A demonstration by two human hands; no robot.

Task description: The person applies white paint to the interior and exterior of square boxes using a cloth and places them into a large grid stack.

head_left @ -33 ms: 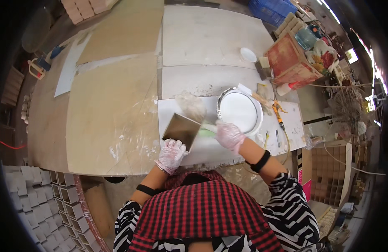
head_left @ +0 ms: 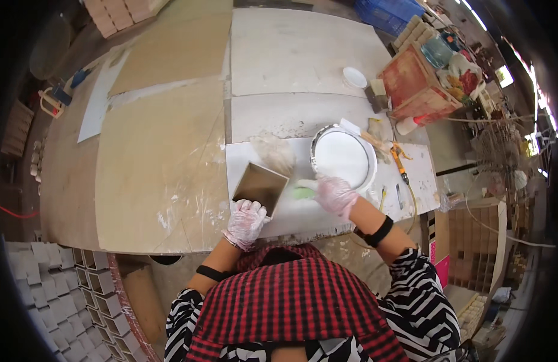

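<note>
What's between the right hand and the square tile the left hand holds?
In the head view, a green sponge in the right hand, beside the tile held by the left hand.

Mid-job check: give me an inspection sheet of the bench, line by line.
Surface: workbench of tan and pale boards, smeared white.
Job's things: brown square tile tilted on the white board; round basin of white liquid beside it.
Hands: left hand, gloved, grips the tile's near edge; right hand, gloved, holds a green sponge.
Clutter: small white bowl, red crate, orange-handled tool.
Cables: thin cord by the right edge.
Surroundings: stacked grey blocks lower left.
</note>
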